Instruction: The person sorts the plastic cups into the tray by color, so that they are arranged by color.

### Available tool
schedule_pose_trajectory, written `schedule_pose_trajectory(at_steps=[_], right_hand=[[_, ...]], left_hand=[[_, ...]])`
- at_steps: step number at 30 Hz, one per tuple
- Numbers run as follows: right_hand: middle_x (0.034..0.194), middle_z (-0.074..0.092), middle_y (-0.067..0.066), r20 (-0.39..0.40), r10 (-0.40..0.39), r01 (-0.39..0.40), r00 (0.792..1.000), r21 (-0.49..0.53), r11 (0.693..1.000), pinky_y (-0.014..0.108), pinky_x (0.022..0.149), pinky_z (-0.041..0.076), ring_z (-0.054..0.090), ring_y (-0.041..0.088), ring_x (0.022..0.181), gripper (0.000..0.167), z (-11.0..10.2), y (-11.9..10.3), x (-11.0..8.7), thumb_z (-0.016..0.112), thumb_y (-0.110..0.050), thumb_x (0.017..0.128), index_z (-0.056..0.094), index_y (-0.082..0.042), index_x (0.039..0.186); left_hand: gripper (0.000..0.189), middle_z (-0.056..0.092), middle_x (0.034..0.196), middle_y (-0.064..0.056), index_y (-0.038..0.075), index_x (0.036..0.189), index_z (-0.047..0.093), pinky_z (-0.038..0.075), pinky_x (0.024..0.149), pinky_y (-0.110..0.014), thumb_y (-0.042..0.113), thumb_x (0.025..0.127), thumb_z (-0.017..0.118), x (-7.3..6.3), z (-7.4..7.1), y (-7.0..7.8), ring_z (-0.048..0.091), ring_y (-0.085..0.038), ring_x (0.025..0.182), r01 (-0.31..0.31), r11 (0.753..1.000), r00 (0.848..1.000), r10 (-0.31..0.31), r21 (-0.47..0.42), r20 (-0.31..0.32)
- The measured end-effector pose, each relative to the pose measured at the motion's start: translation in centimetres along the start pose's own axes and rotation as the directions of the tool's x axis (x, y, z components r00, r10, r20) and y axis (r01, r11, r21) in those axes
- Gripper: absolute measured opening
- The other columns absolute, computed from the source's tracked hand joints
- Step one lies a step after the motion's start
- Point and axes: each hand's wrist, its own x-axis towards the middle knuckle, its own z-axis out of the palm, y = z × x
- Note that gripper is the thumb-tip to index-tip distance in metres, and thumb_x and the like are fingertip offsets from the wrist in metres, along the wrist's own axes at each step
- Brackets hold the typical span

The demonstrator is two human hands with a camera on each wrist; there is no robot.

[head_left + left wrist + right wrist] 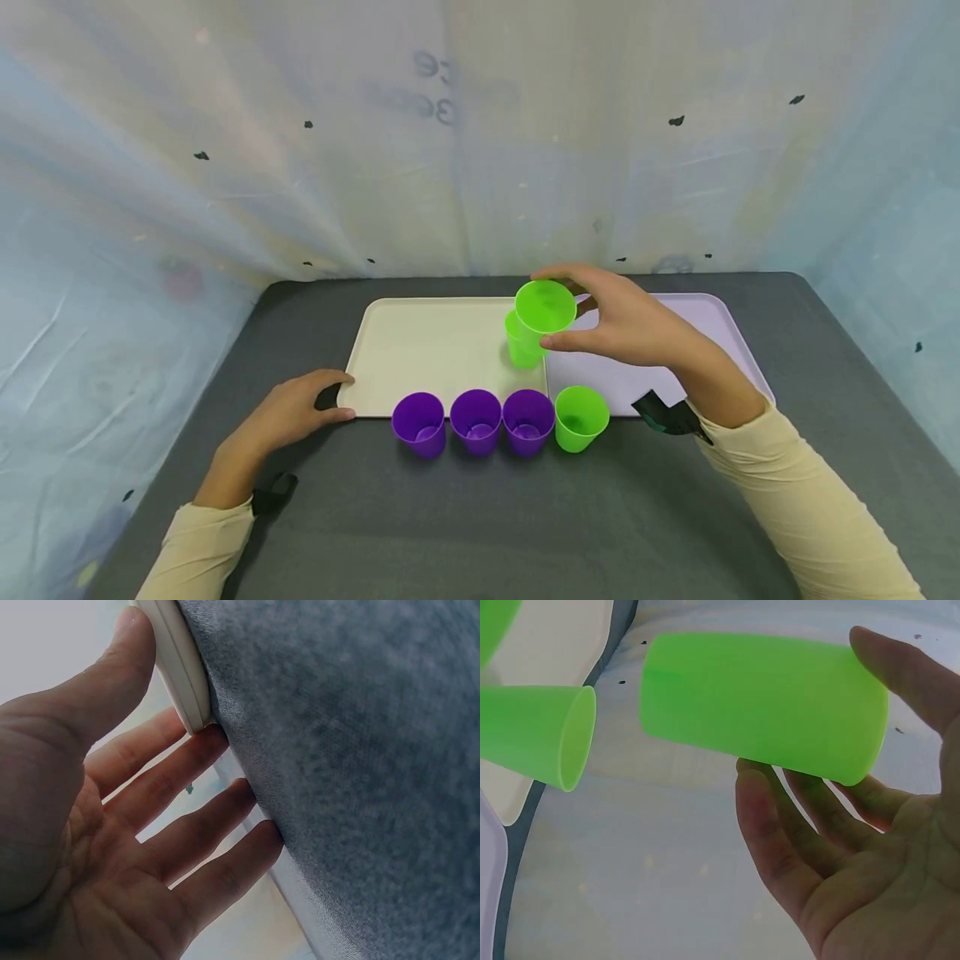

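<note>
My right hand (622, 321) holds a green cup (545, 308) by its upper part, thumb on one side and fingers on the other, above the inner edges of two trays. In the right wrist view the held cup (757, 705) lies across the picture between thumb and fingers. Behind it, partly hidden, a second green cup (522, 354) stands on the cream tray (435, 342) near its right edge. My left hand (288, 408) is at that tray's front left corner; the left wrist view has its thumb against the tray rim (180, 671) and its straight fingers touching the corner.
In front of the trays stand three purple cups (476, 422) in a row, with a green cup (582, 421) at the right end. A lilac tray (705, 333) adjoins the cream one on the grey table (450, 517). Pale sheeting (480, 167) hangs behind.
</note>
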Motion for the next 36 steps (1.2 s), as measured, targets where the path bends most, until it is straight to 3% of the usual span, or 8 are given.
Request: schedule_pose_trajectory(at_steps=[13,24,29,36], right_hand=[[0.128,0.061,-0.008,0.036,-0.080,0.079,0.996,0.022,0.997,0.038,0.097,0.052,0.062,0.014,0.110,0.067,0.3,-0.6,2.7,0.081,-0.032,0.084,0.049,-0.021,0.142],[0.136,0.057,-0.003,0.167,-0.060,0.052,0.984,0.051,0.997,0.045,0.103,0.050,0.061,0.020,0.122,0.069,1.1,-0.2,5.5,0.081,-0.033,0.084,0.048,-0.021,0.143],[0.139,0.055,-0.005,0.191,-0.033,0.026,0.981,0.039,0.999,0.044,0.107,0.048,0.060,0.020,0.121,0.070,1.9,-0.5,7.1,0.083,-0.036,0.080,0.051,-0.023,0.141],[0.139,0.057,0.000,0.216,-0.075,0.081,0.973,-0.017,0.997,0.041,0.105,0.048,0.057,0.023,0.123,0.068,3.8,-0.1,9.4,0.085,-0.033,0.079,0.054,-0.019,0.138]], left_hand=[[0.058,0.061,0.136,-0.018,0.011,0.133,0.061,0.043,0.103,-0.063,0.043,0.087,0.074,-0.1,-0.1,0.0,0.055,-0.044,0.128,-0.014,1.000,1.000,0.014,0.003,-0.005],[0.058,0.061,0.138,-0.017,0.012,0.134,0.060,0.042,0.104,-0.063,0.044,0.088,0.074,-0.1,0.0,-0.7,0.054,-0.043,0.129,-0.011,1.000,1.000,0.011,0.010,0.000],[0.058,0.061,0.137,-0.018,0.012,0.133,0.061,0.043,0.103,-0.063,0.046,0.088,0.073,0.0,0.1,-0.6,0.054,-0.044,0.128,-0.027,1.000,1.000,0.027,0.008,-0.014],[0.056,0.062,0.135,-0.018,0.010,0.131,0.062,0.043,0.103,-0.062,0.042,0.087,0.075,-0.1,0.0,-0.8,0.055,-0.044,0.127,-0.025,1.000,0.999,0.025,0.018,-0.020]])
